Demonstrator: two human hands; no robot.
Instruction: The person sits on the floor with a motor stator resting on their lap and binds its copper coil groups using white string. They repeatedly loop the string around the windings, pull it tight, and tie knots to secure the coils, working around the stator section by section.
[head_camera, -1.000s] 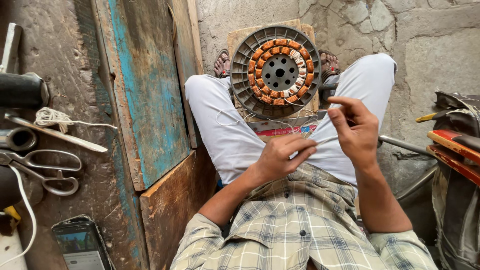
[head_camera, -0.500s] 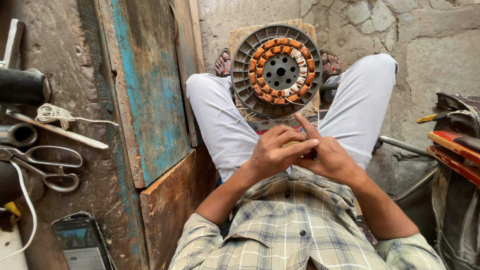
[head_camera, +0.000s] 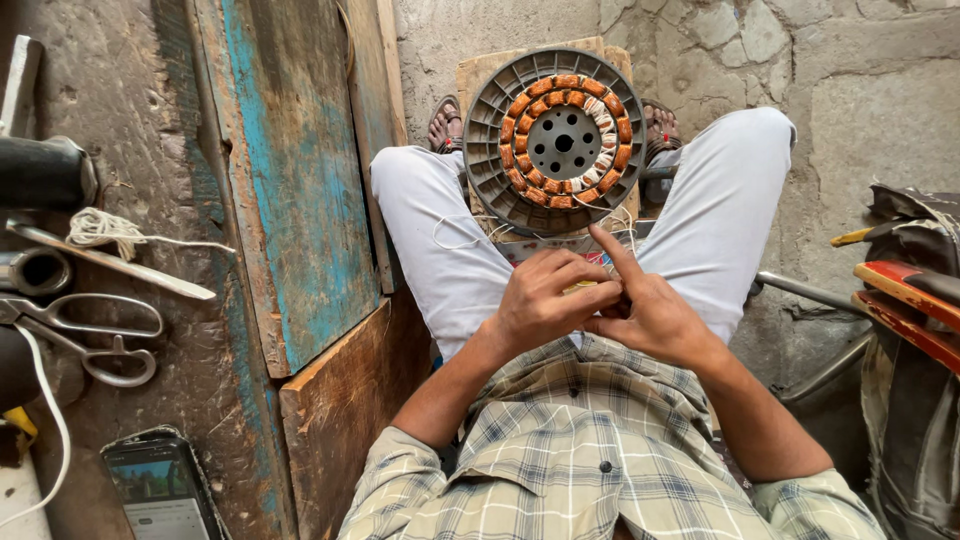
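While the person sits with knees apart on the grey stone floor (head_camera: 860, 110), the biggest thing about them is the weathered wooden door panel with peeling turquoise paint (head_camera: 300, 200), standing along their left leg, with a rough concrete ledge (head_camera: 120, 120) beyond it.

Straight ahead, between the white-trousered legs, a round grey metal motor stator with a ring of copper-orange wire coils (head_camera: 556, 140) leans against a small wooden board (head_camera: 480, 75), its flat face turned up toward the camera and its hub axis pointing back at the person's lap. It lies just beyond both hands, away from the body and a little to the left of the pointing finger, with thin loose wire ends trailing from its lower rim toward the hands.

Both hands meet over the lap, touching each other. The left hand (head_camera: 545, 300) is curled, its grip narrow and pinched on something small and yellowish that is mostly hidden; whether a wire runs through it I cannot tell. The right hand (head_camera: 650, 315) has its forefinger stretched out toward the stator's lower edge, the other fingers folded under against the left hand, holding nothing I can make out. The right forefinger is the nearer of the two to the stator.

On the ledge lie steel scissors (head_camera: 85, 330), a hank of pale string (head_camera: 100, 228) and a dark mobile phone (head_camera: 160, 485).
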